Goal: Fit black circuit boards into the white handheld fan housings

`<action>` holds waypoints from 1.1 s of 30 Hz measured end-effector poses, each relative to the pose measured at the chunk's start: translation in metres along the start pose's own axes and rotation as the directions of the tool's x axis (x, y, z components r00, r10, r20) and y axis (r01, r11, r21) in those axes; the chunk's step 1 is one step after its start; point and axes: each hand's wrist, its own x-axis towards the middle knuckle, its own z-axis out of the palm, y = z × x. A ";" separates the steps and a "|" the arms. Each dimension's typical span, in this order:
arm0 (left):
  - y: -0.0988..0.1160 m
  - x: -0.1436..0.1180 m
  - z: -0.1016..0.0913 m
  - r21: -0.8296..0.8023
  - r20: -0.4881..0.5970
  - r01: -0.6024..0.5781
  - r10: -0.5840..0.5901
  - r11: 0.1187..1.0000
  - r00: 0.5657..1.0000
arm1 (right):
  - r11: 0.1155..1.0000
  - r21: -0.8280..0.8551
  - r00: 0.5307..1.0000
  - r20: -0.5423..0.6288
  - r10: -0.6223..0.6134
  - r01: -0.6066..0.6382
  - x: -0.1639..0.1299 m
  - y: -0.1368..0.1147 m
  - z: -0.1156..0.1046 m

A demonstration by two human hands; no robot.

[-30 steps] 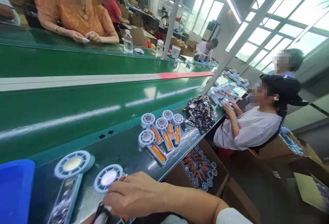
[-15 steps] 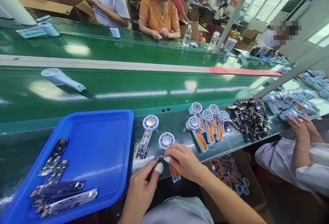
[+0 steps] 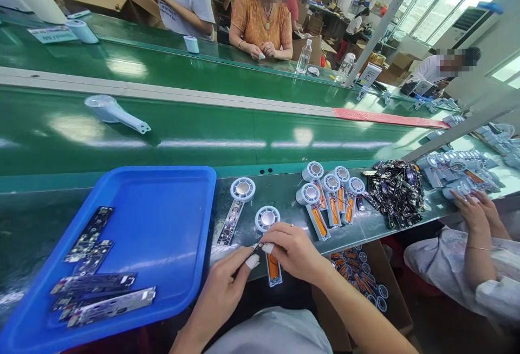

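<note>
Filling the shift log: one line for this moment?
left hand: holds circuit board | right hand: on fan half | blue tray: boards

Circuit boards (image 3: 95, 283) in tray (image 3: 170, 235), left of fan shells (image 3: 331, 194).

A single head-worn camera looks forward and down from close above a green workbench (image 3: 284, 218). A conveyor belt (image 3: 244, 132) runs from nine to three o'clock, with co-workers beyond at twelve o'clock.

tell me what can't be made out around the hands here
- Head view: the small dark part between the fingertips is mostly covered by the left hand and right hand.
- The fan half's middle hides under the right hand.
- Circuit boards in the blue tray: markings too small.
</note>
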 end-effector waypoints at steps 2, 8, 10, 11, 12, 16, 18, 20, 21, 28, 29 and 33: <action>-0.003 -0.002 0.001 -0.039 0.021 0.088 -0.088 0.995 0.996 | 0.993 0.114 0.999 -0.019 0.030 -0.028 -0.003 0.000 -0.003; -0.014 -0.012 0.006 -0.099 -0.024 0.259 -0.263 0.961 0.965 | 0.923 0.332 0.956 -0.150 0.253 -0.192 -0.023 -0.002 -0.026; -0.012 -0.014 0.007 -0.070 -0.052 0.266 -0.270 0.961 0.961 | 0.933 0.265 0.955 -0.102 0.277 -0.242 -0.028 -0.004 -0.027; -0.010 -0.014 0.007 -0.037 -0.068 0.256 -0.258 0.966 0.964 | 0.942 0.222 0.959 -0.077 0.274 -0.251 -0.030 -0.004 -0.026; -0.009 -0.014 0.008 0.004 -0.084 0.234 -0.233 0.972 0.969 | 0.951 0.180 0.962 -0.062 0.266 -0.251 -0.030 -0.004 -0.024; -0.006 -0.010 0.010 0.157 -0.120 0.084 -0.066 0.984 0.991 | 0.975 0.081 0.967 -0.132 0.218 -0.209 -0.027 0.001 -0.018; -0.008 -0.010 0.011 0.234 -0.081 0.015 0.005 0.972 0.997 | 0.980 0.061 0.959 -0.207 0.196 -0.187 -0.023 0.004 -0.016; -0.009 -0.011 0.012 0.329 -0.025 -0.021 0.031 0.944 0.999 | 0.985 0.055 0.943 -0.285 0.173 -0.164 -0.016 0.004 -0.014; -0.010 -0.012 0.013 0.378 -0.007 -0.028 0.033 0.925 0.999 | 0.987 0.064 0.934 -0.317 0.162 -0.149 -0.012 0.003 -0.012; -0.009 -0.011 0.011 0.363 -0.025 -0.063 0.077 0.930 0.997 | 0.901 0.430 0.949 -0.257 0.182 -0.056 0.013 -0.016 0.013; -0.009 -0.010 0.011 0.319 -0.042 -0.065 0.082 0.946 0.996 | 0.878 0.476 0.955 -0.230 0.186 -0.056 0.014 -0.017 0.015; -0.010 -0.008 0.015 0.149 -0.115 -0.035 0.053 0.988 0.992 | 0.876 0.480 0.977 -0.163 0.137 -0.042 0.010 -0.016 0.017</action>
